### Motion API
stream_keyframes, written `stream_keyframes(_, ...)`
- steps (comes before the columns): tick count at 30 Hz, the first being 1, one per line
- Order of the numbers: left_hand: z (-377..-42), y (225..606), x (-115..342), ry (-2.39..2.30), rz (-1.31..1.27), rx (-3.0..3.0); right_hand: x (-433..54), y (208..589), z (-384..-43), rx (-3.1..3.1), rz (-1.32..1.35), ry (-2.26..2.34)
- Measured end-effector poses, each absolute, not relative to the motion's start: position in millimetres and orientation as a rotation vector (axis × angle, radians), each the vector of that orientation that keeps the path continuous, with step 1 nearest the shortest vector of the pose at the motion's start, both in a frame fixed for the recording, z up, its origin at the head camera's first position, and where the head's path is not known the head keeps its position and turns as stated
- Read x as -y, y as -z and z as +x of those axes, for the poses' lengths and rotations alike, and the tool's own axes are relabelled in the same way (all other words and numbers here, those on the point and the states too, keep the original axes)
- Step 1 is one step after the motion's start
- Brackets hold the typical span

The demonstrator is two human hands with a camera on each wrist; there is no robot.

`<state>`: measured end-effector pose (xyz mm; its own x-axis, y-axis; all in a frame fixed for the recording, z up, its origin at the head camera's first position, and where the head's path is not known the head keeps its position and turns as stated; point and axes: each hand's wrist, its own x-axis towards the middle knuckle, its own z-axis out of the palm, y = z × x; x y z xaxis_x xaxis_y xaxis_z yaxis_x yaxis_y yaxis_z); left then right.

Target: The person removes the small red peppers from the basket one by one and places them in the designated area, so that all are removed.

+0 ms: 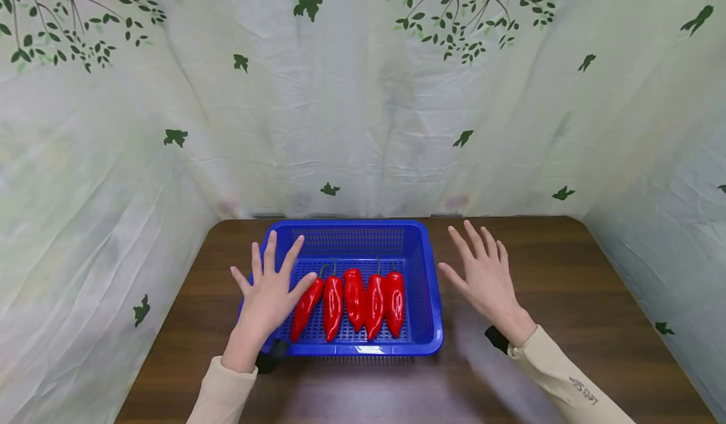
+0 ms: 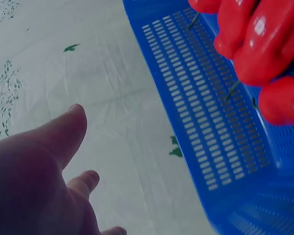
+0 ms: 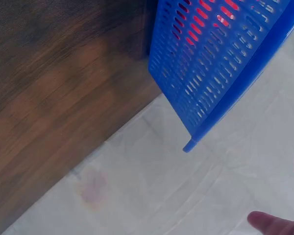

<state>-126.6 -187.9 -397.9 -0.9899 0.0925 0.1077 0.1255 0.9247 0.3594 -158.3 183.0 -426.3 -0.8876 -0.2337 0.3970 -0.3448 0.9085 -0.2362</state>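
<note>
A blue perforated plastic basket [image 1: 435, 310] stands on the table, with several glossy red chili peppers [image 1: 333, 307] lying side by side inside it. Most of their green stems point toward the back. My left hand [image 1: 269, 298] is spread over the basket's left side and holds nothing; it hides part of that rim. To the right of the basket hovers my right hand [image 1: 488, 279], fingers extended, apart from the rim. In the left wrist view, the thumb [image 2: 63, 132] is clear of the basket wall. The right wrist view catches only fingertips [image 3: 269, 223] near the lower right corner.
The brown wooden table [image 1: 544, 285] extends to both sides of the basket. A pale curtain [image 1: 363, 96] printed with leaves and branches hangs behind the table and along both sides. Dark bands [image 1: 497, 339] sit at the wrists.
</note>
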Motion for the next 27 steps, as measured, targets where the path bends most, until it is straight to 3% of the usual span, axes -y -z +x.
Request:
stream_keyframes(15,-129.9,396.9,250.7,0.727,-0.255,3.030,-170.2,422.9,-158.4,2.605,0.665,-0.650)
stream_keyframes(27,-136.4,402.7,272.9,0.949,-0.346,3.074,-163.1,421.9,-155.3,2.639,0.730,-0.790)
